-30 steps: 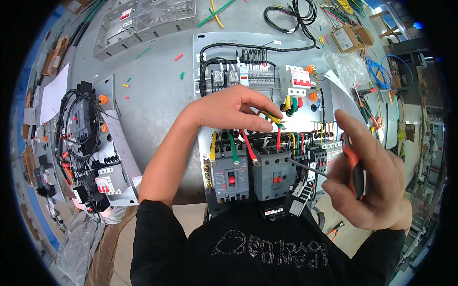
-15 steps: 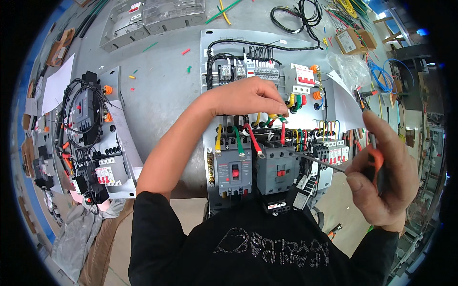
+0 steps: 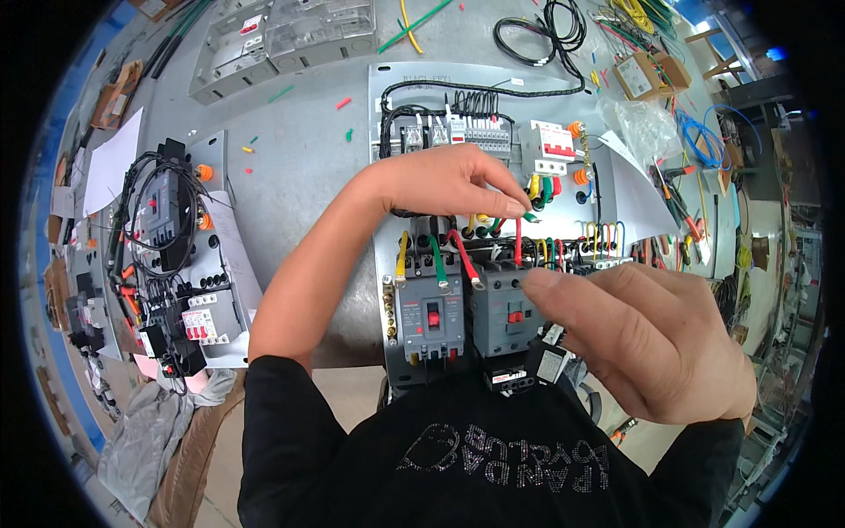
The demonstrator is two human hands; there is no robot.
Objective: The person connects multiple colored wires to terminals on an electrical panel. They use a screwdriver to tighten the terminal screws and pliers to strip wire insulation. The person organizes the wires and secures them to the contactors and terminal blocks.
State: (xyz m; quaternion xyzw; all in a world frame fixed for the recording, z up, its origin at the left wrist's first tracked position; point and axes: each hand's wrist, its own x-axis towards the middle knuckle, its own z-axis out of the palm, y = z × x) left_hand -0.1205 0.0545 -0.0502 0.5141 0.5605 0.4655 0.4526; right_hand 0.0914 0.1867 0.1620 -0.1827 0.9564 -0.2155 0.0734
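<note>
My left hand (image 3: pixel 458 180) reaches across the metal mounting plate (image 3: pixel 414 72), thumb and fingers pinched on a green-sleeved wire (image 3: pixel 531 216). Below it, a red-sleeved wire (image 3: pixel 518 242) runs down to the top of the right-hand grey circuit breaker (image 3: pixel 506 308). My right hand (image 3: pixel 656 339) is closed over that breaker's right side, thumb and forefinger tips by its upper terminals. Its fingers hide the screwdriver seen there in the earlier frame. On the left-hand grey breaker (image 3: pixel 431 304) lie lug-ended wires: yellow (image 3: pixel 402 255), green (image 3: pixel 439 264) and red (image 3: pixel 465 260).
A small breaker with red levers (image 3: pixel 553 141) and a terminal row (image 3: pixel 487 136) sit farther up the plate. Another wired panel (image 3: pixel 216 255) lies at left. Clear-lidded boxes (image 3: pixel 317 35), black cable (image 3: pixel 576 40), a cardboard box (image 3: pixel 647 77) and orange-handled tools (image 3: pixel 682 211) surround the work.
My right hand has moved left and in over the right breaker, and the screwdriver has gone out of sight. The left hand has barely shifted; its fingers stay on the green-sleeved wire.
</note>
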